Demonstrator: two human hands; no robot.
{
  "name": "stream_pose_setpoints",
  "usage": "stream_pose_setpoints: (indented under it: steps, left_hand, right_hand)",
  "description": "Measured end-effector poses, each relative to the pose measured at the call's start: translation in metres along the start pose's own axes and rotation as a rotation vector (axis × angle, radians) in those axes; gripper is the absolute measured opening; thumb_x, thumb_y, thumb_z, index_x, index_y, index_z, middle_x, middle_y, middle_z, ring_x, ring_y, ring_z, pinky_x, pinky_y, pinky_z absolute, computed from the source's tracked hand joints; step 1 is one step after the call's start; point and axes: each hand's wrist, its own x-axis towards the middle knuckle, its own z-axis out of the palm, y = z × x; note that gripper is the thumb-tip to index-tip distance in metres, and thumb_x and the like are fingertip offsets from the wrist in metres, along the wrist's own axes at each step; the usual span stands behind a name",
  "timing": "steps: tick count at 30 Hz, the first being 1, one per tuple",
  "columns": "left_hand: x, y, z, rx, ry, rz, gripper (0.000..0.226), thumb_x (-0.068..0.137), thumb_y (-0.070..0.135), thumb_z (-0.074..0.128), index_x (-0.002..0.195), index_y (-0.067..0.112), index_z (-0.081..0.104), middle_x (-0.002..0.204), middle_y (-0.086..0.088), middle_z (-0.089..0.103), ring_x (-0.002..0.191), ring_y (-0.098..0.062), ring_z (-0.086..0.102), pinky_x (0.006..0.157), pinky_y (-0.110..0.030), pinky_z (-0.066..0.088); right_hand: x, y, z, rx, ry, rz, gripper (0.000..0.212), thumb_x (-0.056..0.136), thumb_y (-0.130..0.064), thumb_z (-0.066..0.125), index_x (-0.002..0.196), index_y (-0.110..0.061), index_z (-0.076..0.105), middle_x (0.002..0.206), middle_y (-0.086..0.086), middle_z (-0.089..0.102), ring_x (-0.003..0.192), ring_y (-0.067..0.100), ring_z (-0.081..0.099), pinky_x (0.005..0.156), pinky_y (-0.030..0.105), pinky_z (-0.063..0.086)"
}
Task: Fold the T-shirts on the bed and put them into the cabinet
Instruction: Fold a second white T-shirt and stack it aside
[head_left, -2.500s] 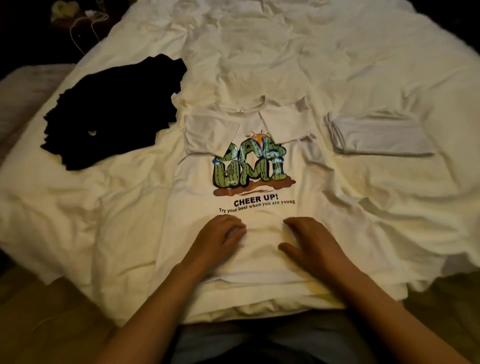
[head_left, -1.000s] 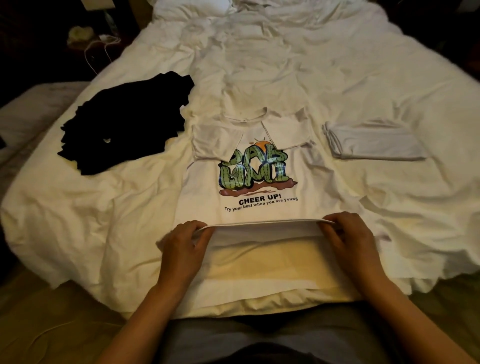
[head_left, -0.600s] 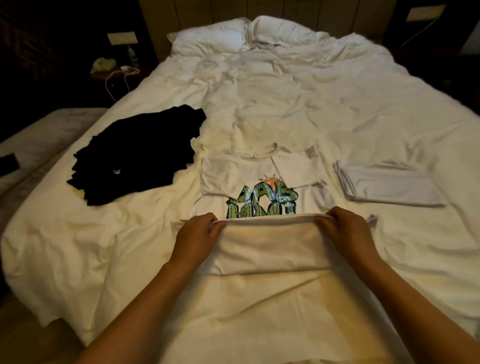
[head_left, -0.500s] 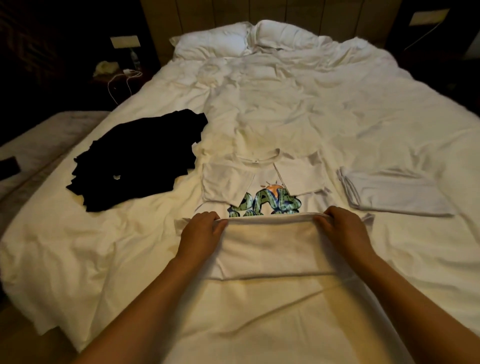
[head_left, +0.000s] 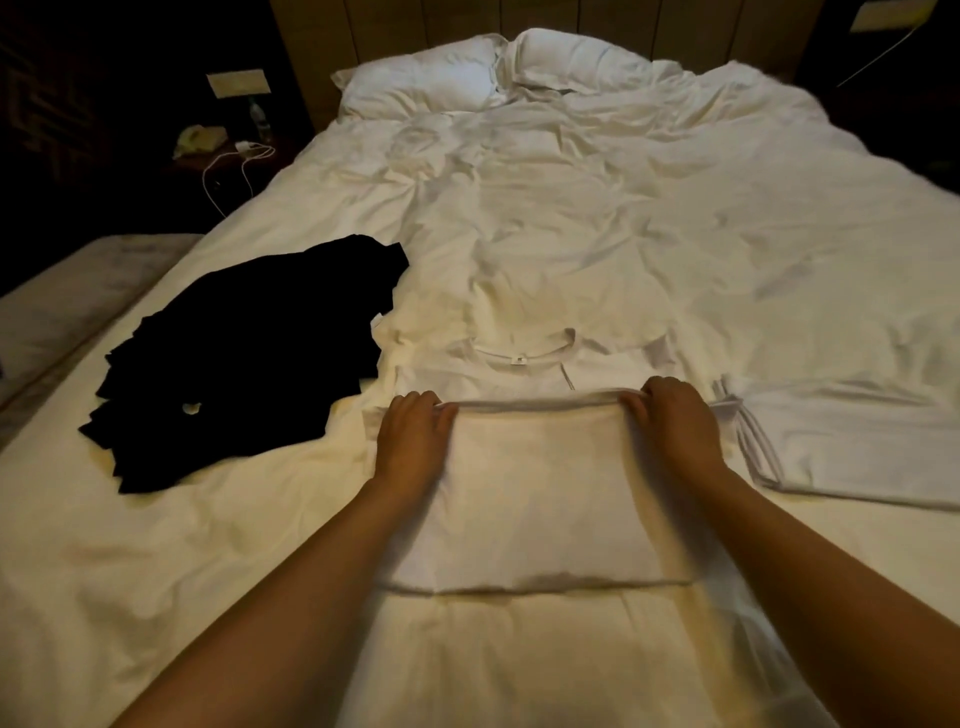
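Both grips, left hand (head_left: 413, 441) and right hand (head_left: 675, 428), fingers curled tight around the white T-shirt's (head_left: 540, 493) folded-over hem.

a bed (head_left: 597, 218) under a rumpled white duvet. lying on it: two pillows (head_left: 498, 73) at the headboard end, a black garment heap (head_left: 249, 358) at left, a half-folded white t-shirt (head_left: 540, 493) centre, a folded white t-shirt (head_left: 852, 447) at right.
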Motion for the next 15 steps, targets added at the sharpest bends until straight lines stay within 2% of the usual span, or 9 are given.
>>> stream_pose_setpoints:
  steps: [5, 7, 12, 15]
  left_hand:
    - [0.049, -0.007, 0.020, 0.077, 0.024, 0.035, 0.026, 0.100, 0.031, 0.055, 0.088, 0.010, 0.062, 0.093, -0.010, 0.062, 0.099, -0.030, 0.052, 0.088, -0.038, 0.037]
    - [0.066, -0.007, 0.026, 0.099, 0.039, 0.058, 0.025, 0.100, 0.031, 0.055, 0.089, 0.010, 0.061, 0.093, -0.010, 0.061, 0.097, -0.030, 0.051, 0.085, -0.038, 0.036]
    - [0.105, -0.010, 0.038, 0.120, 0.059, 0.070, 0.025, 0.101, 0.031, 0.053, 0.091, 0.010, 0.059, 0.094, -0.010, 0.060, 0.097, -0.030, 0.050, 0.085, -0.039, 0.037]
    - [0.124, -0.014, 0.046, 0.093, 0.045, 0.050, 0.023, 0.101, 0.030, 0.053, 0.091, 0.009, 0.057, 0.095, -0.011, 0.059, 0.099, -0.030, 0.049, 0.085, -0.040, 0.038]
  right_hand:
    - [0.046, 0.000, 0.022, -0.021, 0.039, -0.014, 0.030, 0.099, -0.032, 0.056, 0.082, -0.007, 0.057, 0.087, 0.014, 0.059, 0.089, 0.034, 0.055, 0.065, 0.036, 0.033]
    - [0.064, 0.001, 0.030, -0.024, 0.044, -0.021, 0.030, 0.099, -0.030, 0.055, 0.084, -0.005, 0.059, 0.089, 0.016, 0.060, 0.092, 0.036, 0.055, 0.066, 0.036, 0.033]
    - [0.105, 0.004, 0.047, -0.034, 0.029, -0.030, 0.027, 0.099, -0.027, 0.053, 0.089, -0.002, 0.060, 0.093, 0.018, 0.060, 0.095, 0.036, 0.053, 0.071, 0.040, 0.036]
    - [0.125, 0.006, 0.059, -0.052, 0.030, -0.022, 0.025, 0.099, -0.025, 0.052, 0.090, -0.003, 0.059, 0.093, 0.018, 0.060, 0.096, 0.036, 0.053, 0.070, 0.038, 0.034]
